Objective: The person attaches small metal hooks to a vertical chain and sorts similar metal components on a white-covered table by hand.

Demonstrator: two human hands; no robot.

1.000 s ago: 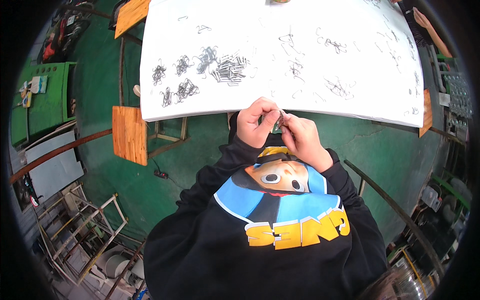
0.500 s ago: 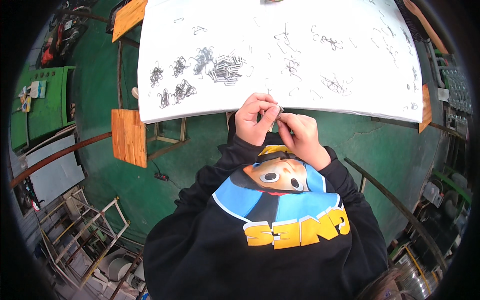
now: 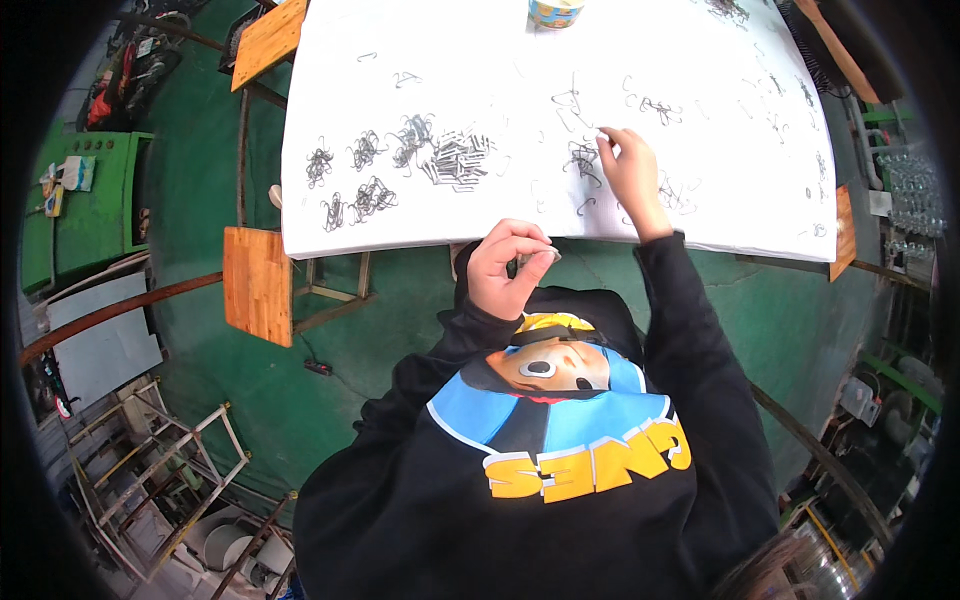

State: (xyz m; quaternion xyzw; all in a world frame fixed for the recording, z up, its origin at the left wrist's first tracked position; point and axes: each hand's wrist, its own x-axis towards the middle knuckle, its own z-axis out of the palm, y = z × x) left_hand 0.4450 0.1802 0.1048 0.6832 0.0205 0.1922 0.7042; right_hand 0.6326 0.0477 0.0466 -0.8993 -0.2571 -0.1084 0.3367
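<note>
My left hand (image 3: 508, 266) hovers just off the near edge of the white table (image 3: 500, 60), fingers pinched on a small grey metal clip (image 3: 540, 257). My right hand (image 3: 632, 176) is stretched out over the table, its fingertips touching a tangle of loose wire hooks (image 3: 583, 157); nothing shows gripped in it. Further left on the table lie a heap of straight metal clips (image 3: 456, 157) and several small dark bundles of wire pieces (image 3: 366, 150). More single hooks (image 3: 660, 108) are scattered to the right.
A round cup (image 3: 555, 10) stands at the table's far edge. Wooden stools (image 3: 258, 285) sit at the left of the table on the green floor. A green cabinet (image 3: 85, 200) is at far left, and metal frames (image 3: 150, 470) lie at lower left.
Both hands were together at the table's near edge working on a small piece. My right hand has since reached out onto the table to the loose hooks; my left hand stays put.
</note>
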